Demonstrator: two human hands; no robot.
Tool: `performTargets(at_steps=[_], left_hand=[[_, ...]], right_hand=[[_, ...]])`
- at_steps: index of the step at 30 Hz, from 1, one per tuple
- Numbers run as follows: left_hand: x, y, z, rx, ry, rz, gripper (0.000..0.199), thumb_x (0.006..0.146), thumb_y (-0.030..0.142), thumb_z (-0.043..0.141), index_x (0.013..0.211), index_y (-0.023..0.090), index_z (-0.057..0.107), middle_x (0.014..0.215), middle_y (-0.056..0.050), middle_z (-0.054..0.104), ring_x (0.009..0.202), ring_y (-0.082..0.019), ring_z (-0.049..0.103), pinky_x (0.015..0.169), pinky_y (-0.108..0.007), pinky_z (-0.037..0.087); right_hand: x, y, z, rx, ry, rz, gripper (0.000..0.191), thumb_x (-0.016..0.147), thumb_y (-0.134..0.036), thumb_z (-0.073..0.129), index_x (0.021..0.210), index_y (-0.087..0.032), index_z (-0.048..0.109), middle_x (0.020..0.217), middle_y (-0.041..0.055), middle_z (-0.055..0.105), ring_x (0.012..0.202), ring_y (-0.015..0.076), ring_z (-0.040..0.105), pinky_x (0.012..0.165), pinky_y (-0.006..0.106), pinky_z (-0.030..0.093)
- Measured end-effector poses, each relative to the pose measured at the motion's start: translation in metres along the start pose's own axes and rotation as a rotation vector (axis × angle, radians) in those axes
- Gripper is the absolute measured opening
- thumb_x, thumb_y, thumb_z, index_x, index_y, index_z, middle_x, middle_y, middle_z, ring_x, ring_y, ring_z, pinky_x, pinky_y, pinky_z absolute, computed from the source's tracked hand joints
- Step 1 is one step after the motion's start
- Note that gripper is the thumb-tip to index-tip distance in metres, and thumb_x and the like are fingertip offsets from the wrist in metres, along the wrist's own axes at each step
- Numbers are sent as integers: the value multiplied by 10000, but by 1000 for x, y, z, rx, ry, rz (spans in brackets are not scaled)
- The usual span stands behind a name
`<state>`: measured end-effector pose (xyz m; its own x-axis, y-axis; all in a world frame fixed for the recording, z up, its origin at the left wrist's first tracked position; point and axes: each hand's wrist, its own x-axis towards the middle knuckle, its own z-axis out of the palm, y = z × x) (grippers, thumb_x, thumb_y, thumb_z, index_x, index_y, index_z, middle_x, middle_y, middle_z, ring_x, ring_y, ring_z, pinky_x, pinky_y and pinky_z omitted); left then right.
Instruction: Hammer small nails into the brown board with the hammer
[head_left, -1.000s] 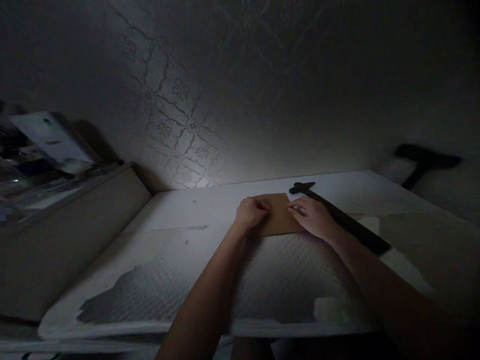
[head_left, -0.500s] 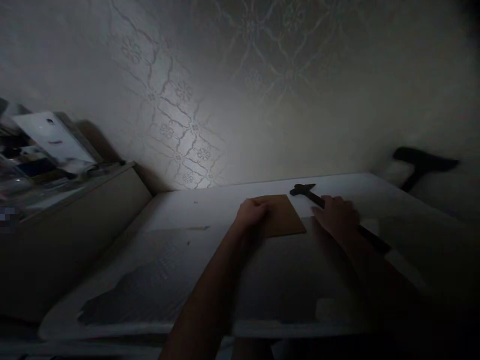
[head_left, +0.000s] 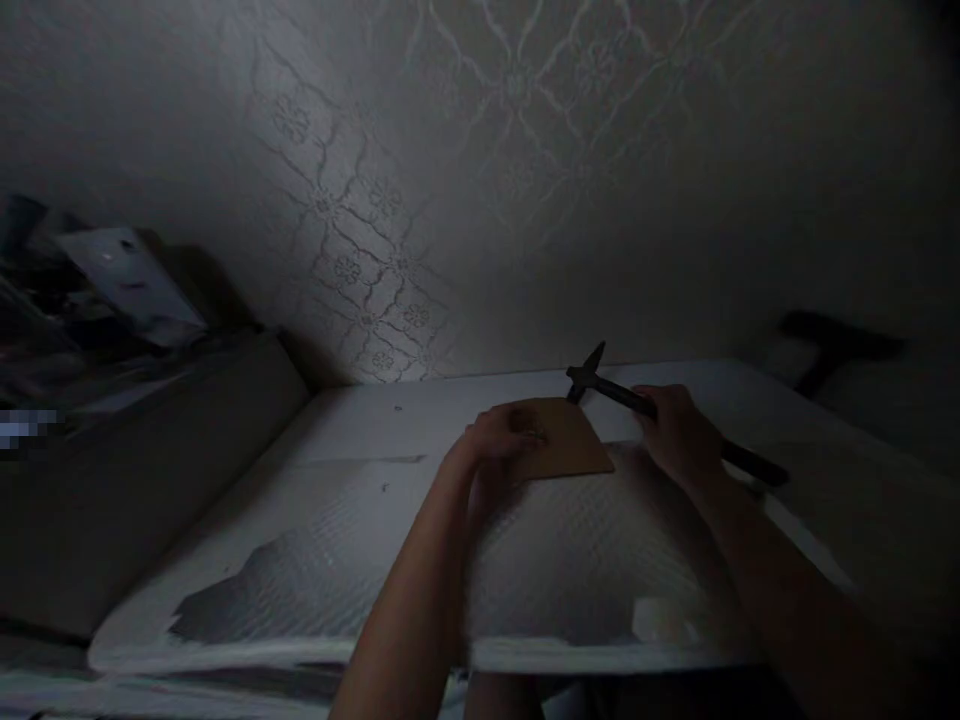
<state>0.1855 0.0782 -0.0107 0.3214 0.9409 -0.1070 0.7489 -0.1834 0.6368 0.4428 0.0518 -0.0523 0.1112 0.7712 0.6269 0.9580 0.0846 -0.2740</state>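
My right hand (head_left: 681,432) is closed around the dark handle of a hammer (head_left: 616,392). The hammer's head is raised just behind the board's far edge, its pointed end tilted up. A thin, square brown board (head_left: 566,440), of cardboard or wood, is under my left hand (head_left: 496,437). That hand grips the board's left side with bent fingers over its top; dim light hides whether anything small is between the fingertips.
The white table (head_left: 352,415) carries a grey textured sheet (head_left: 300,575) with a ragged left end. A small pale block (head_left: 660,620) lies near the front edge. A cabinet (head_left: 210,430) holding clutter stands left. Patterned wallpaper (head_left: 375,200) rises behind, with a dark hammer-shaped shadow at right.
My right hand has lifted the hammer and turned its head upward, off the tabletop. My left hand has shifted slightly left and down, its fingers now bent over the board. The view has tilted slightly.
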Motion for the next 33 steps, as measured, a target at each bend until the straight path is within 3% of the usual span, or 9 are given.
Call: performTargets(at_steps=[3, 6, 13, 22, 33], left_hand=[[-9, -1, 0, 265, -79, -15, 926, 547, 534, 804, 1353, 229, 465, 1496, -129, 355, 1358, -373, 312, 1073, -491, 320], [-10, -1, 6, 388, -107, -78, 1008, 613, 670, 698, 1447, 257, 308, 1576, -117, 134, 1416, -402, 128, 1081, -631, 180], [-2, -2, 17, 424, 7, -90, 1018, 659, 814, 510, 1464, 244, 258, 1568, -127, 163, 1423, -385, 114, 1060, -691, 37], [-1, -2, 16, 394, -9, -101, 1043, 669, 788, 526, 1488, 232, 200, 1576, -132, 113, 1430, -369, 99, 1080, -652, 96], [0, -4, 17, 422, -10, -92, 1043, 659, 815, 507, 1479, 241, 215, 1575, -137, 120, 1426, -382, 105, 1070, -653, 133]], right_hand=[[-1, -4, 1, 80, -37, -102, 347, 847, -219, 459, 1163, -185, 598, 1055, 118, 639, 912, 258, 609, 733, 360, 475], [-1, -8, 0, 90, -67, -131, 345, 874, -228, 422, 1174, -186, 587, 1044, 111, 661, 933, 265, 605, 758, 366, 463], [-3, -13, 0, 81, -104, -150, 328, 871, -206, 426, 1156, -202, 589, 1036, 89, 671, 926, 248, 605, 726, 336, 444], [-6, -18, 6, 38, -130, -207, 335, 862, -165, 424, 1147, -220, 593, 1019, 79, 672, 938, 241, 597, 743, 337, 446], [-6, -29, 1, 46, -110, -177, 325, 872, -176, 434, 1152, -202, 596, 1048, 96, 669, 943, 257, 592, 727, 352, 446]])
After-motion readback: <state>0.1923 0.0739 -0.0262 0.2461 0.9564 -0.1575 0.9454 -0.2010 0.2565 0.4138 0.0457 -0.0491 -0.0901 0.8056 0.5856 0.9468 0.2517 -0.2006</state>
